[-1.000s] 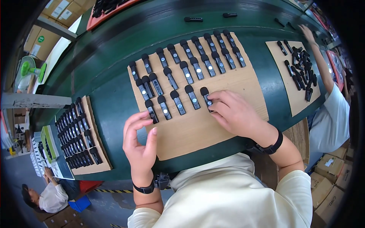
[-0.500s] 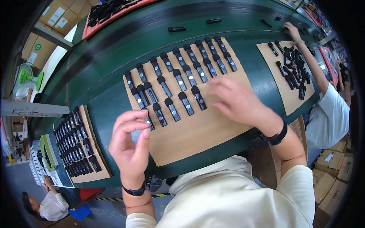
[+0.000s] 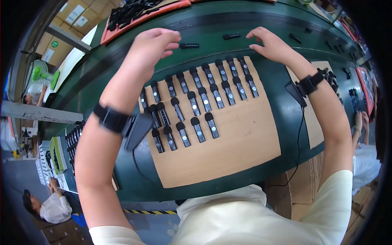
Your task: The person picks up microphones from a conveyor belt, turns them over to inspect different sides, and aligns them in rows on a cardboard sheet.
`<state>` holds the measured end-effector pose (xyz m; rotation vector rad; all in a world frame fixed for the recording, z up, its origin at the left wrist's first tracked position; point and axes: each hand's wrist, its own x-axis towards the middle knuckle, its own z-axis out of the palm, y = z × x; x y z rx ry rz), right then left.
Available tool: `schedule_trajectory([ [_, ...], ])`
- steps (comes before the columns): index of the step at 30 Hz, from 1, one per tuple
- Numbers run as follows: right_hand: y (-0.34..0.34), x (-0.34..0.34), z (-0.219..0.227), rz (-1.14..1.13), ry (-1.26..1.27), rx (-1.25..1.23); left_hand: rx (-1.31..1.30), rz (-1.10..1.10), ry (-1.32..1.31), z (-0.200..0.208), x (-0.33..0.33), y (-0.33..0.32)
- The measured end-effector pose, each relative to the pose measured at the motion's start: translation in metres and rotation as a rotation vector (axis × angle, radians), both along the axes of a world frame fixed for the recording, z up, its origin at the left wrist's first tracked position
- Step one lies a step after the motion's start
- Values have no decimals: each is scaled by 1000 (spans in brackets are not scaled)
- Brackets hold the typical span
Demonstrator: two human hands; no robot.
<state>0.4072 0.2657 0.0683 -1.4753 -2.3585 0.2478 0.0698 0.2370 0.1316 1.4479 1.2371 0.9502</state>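
Rows of small black clip-on microphones [image 3: 193, 103] with foam tops lie on a brown cardboard sheet [image 3: 220, 159] in front of me. Past the sheet's far edge, my left hand [image 3: 153, 47] reaches out with bent fingers apart, holding nothing; its fingertips are just left of a loose microphone [image 3: 191, 45] on the green table. My right hand [image 3: 271, 45] is also open, thumb and fingers spread, to the right of another loose microphone [image 3: 232, 36]. Whether either hand touches one I cannot tell, but a gap shows on the right.
A red tray [image 3: 143, 21] heaped with black parts stands at the far left. Another cardboard sheet [image 3: 312, 122] with microphones lies right, partly behind my arm. More microphones [image 3: 296, 38] lie loose at the far right. A metal beam [image 3: 41, 112] juts in from the left. Co-workers sit on both sides.
Both my hands have moved away from the cardboard sheet, forward to the loose microphones beyond it. The co-worker's arm on the right has drawn back from the far table.
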Motion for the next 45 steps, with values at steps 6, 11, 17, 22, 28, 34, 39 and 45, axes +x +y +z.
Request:
schedule_trajectory([
  [6,70,-21,-52,-23,-77,97,12,0,631,-49,7,89],
  [11,82,-31,-62,-5,-170,116,380,-123,1138,-100,-6,103],
  [17,74,-33,-21,80,155,-108,252,-179,1167,-89,-16,102],
  [22,14,-33,20,97,421,-99,306,-176,1026,-58,-15,70],
  [28,-107,-46,30,122,915,-421,215,-251,402,-21,-1,-48],
  [34,-223,-70,23,55,1190,-587,183,-160,-33,-32,-21,-187],
  [39,-255,-89,7,158,1233,-621,262,-35,-116,-49,-23,-237],
  [45,-266,-108,5,198,1017,-327,281,31,-161,-55,-17,-261],
])
